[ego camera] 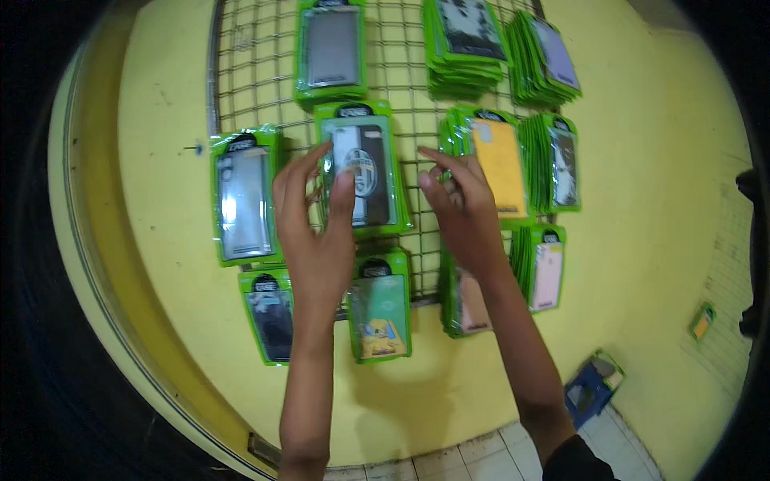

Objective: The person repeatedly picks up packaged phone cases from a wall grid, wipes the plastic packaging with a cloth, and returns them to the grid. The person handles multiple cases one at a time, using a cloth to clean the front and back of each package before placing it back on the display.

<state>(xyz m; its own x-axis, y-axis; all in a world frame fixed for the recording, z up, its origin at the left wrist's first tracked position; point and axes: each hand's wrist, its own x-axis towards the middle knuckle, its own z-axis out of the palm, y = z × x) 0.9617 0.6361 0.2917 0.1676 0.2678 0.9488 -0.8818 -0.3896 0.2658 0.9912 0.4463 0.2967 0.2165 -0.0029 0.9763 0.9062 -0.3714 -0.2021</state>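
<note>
Phone cases in green packs hang in rows on a black wire grid (415,78) fixed to a yellow wall. My left hand (316,222) is raised, thumb and fingers apart, over a pack with a white and black phone case (376,174); whether it touches the pack cannot be told. My right hand (463,198) is just right of that pack, its index finger and thumb apart, in front of the edge of a stack with a yellow phone case (499,168). Nothing shows between the fingers of either hand. A clear phone case pack (243,198) hangs left of my left hand.
More packs hang above, among them a grey case (332,48) and a purple case (556,54). Below hangs a green case with a cartoon print (382,315). A blue stool (583,394) with a pack on it stands on the tiled floor (475,457) at lower right.
</note>
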